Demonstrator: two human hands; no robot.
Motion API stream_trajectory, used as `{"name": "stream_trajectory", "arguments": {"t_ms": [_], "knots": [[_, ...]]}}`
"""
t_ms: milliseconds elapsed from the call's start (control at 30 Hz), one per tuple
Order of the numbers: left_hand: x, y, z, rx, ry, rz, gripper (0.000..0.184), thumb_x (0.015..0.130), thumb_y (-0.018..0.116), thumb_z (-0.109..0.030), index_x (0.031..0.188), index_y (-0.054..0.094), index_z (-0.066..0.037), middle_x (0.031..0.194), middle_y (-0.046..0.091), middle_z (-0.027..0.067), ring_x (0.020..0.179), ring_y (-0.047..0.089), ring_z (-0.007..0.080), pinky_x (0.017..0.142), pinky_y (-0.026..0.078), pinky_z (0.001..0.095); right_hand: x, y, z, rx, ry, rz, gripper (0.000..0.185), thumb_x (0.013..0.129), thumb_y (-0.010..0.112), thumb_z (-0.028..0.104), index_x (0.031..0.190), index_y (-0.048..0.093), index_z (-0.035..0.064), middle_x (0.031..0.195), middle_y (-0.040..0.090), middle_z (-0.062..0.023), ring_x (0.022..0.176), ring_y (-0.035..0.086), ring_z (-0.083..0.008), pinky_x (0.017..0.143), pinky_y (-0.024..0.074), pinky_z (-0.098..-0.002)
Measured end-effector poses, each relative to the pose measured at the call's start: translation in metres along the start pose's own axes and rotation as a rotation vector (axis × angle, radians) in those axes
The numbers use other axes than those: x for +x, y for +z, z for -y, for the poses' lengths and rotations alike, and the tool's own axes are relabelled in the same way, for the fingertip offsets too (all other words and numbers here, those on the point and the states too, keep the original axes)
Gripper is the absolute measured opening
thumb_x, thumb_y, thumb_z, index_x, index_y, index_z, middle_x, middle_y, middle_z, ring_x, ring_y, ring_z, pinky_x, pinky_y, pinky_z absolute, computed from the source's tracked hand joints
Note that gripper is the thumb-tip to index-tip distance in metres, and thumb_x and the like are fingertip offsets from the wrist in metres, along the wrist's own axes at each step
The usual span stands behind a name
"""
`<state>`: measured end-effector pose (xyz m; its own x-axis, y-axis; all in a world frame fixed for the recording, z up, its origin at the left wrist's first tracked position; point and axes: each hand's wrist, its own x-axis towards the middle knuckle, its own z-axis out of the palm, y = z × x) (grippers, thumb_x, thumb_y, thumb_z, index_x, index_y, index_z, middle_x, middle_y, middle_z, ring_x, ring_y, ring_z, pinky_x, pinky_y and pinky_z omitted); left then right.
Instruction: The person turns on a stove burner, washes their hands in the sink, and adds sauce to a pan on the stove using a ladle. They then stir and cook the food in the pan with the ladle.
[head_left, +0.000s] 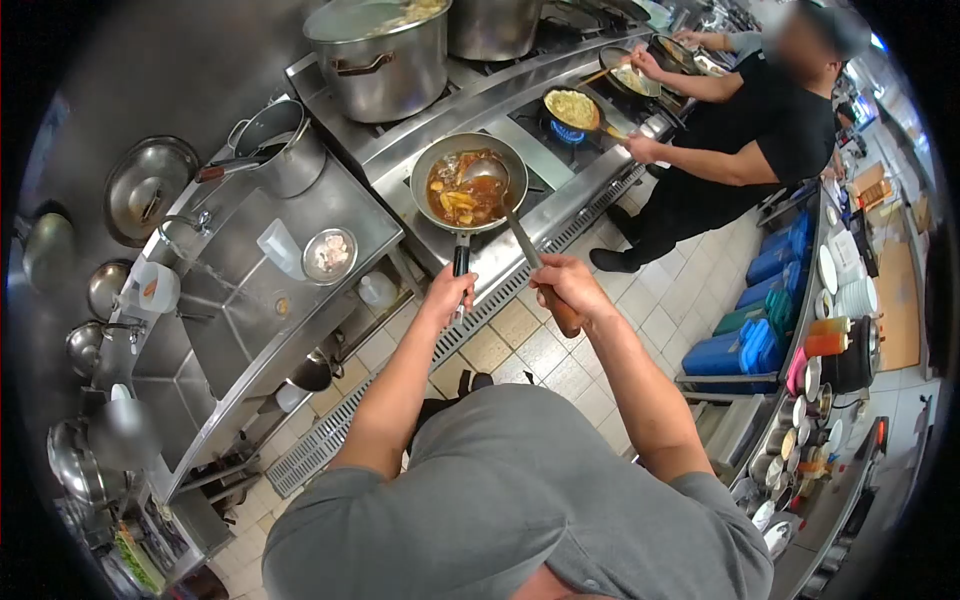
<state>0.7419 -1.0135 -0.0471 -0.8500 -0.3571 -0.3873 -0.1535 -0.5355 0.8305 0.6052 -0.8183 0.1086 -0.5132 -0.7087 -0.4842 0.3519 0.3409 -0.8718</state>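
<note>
My left hand (450, 294) is closed round the black handle of a frying pan (423, 172), which is over the stove at the centre. Brown sauce with yellowish pieces (457, 204) covers part of the pan's inside. In my right hand (572, 292) is a long ladle (524, 238) with a wooden grip, its fingers wrapped round the handle. The ladle's bowl rests in the sauce at the pan's right side.
A large steel pot (385, 85) stands behind the pan. To the right, a co-worker (760, 125) holds a pan (572, 108) over a blue flame. At left are a steel sink (235, 290), a deep pot (290, 165) and a small bowl (330, 256) on the counter edge.
</note>
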Motion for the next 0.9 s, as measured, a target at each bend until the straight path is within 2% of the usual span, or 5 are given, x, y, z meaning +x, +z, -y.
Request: {"name": "stream_trajectory", "arguments": {"t_ms": [300, 467, 633, 733, 900], "knots": [[0.048, 0.011, -0.004, 0.000, -0.064, -0.068, 0.017, 0.092, 0.061, -0.014, 0.098, 0.046, -0.007, 0.065, 0.052, 0.0037, 0.048, 0.051, 0.0140, 0.042, 0.043, 0.0303, 0.016, -0.035, 0.016, -0.540, -0.312, -0.185, 0.047, 0.082, 0.062, 0.012, 0.127, 0.058, -0.0007, 0.072, 0.061, -0.0085, 0.058, 0.060, -0.0150, 0.056, 0.0490, -0.0323], [0.037, 0.010, -0.011, -0.115, -0.173, -0.153, 0.031, 0.099, 0.056, -0.035, 0.111, 0.049, -0.007, 0.082, 0.058, 0.0080, 0.064, 0.060, 0.0204, 0.047, 0.050, 0.0321, 0.046, -0.039, 0.019, -0.845, -0.400, -0.312, 0.041, 0.078, 0.058, 0.008, 0.118, 0.061, 0.0048, 0.099, 0.066, -0.0271, 0.097, 0.062, -0.0446, 0.082, 0.0491, -0.0479], [-0.020, -0.044, 0.031, -0.058, -0.302, -0.135, 0.051, 0.096, 0.056, -0.047, 0.130, 0.046, -0.010, 0.102, 0.061, 0.0127, 0.082, 0.064, 0.0251, 0.069, 0.056, 0.0417, 0.108, -0.050, -0.044, -0.787, -0.561, -0.346, 0.047, 0.078, 0.058, 0.007, 0.125, 0.060, 0.0023, 0.088, 0.069, -0.0236, 0.081, 0.068, -0.0381, 0.074, 0.0528, -0.0441], [-0.093, -0.084, 0.043, -0.025, -0.373, -0.241, 0.055, 0.092, 0.063, -0.045, 0.131, 0.047, -0.010, 0.105, 0.062, 0.0141, 0.084, 0.065, 0.0258, 0.071, 0.056, 0.0422, 0.116, -0.034, -0.062, -0.249, -0.303, -0.115, 0.050, 0.082, 0.063, 0.009, 0.130, 0.057, -0.0014, 0.073, 0.065, -0.0090, 0.052, 0.058, -0.0132, 0.051, 0.0494, -0.0307], [-0.205, -0.177, 0.003, -0.314, -0.207, -0.559, 0.041, 0.091, 0.066, -0.034, 0.120, 0.057, -0.007, 0.099, 0.063, 0.0155, 0.084, 0.065, 0.0281, 0.072, 0.056, 0.0403, 0.104, -0.003, -0.058, 0.247, -0.085, 0.048, 0.035, 0.090, 0.062, 0.017, 0.120, 0.062, -0.0013, 0.088, 0.070, -0.0070, 0.065, 0.062, -0.0164, 0.058, 0.0520, -0.0291]]}}
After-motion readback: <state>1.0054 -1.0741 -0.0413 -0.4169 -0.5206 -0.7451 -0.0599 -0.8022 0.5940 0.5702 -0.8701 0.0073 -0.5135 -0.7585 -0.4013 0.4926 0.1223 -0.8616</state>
